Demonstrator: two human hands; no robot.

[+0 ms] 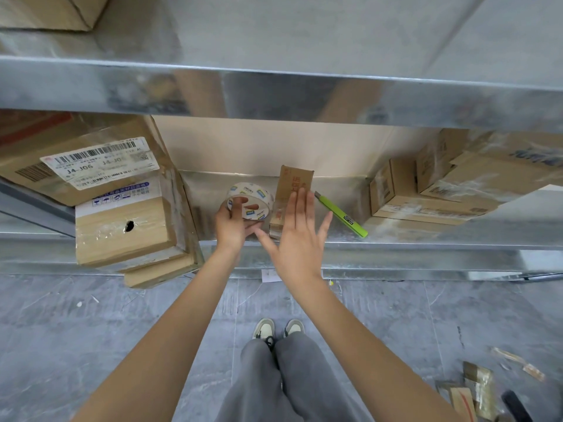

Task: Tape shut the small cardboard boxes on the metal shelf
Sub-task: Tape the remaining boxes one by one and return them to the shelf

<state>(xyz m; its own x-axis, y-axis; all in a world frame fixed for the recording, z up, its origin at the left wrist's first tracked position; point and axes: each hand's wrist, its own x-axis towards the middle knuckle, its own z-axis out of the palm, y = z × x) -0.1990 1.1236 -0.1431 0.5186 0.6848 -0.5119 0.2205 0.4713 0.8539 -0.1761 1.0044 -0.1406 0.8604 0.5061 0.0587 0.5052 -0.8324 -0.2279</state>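
Left grip: my left hand (233,222) curls around the roll of tape (250,201), fingers through its core, holding it just above the metal shelf (396,245).
Right grip: my right hand (300,229) is spread flat, fingertips (300,194) on the small box (294,197).
Box position: upright on the shelf, just right of the roll, under my right fingers.
Risk: the narrow box could tip if I press unevenly; loose tape might wrinkle or stick to itself.
Nearby: a green knife (341,214) lies just right of the box.
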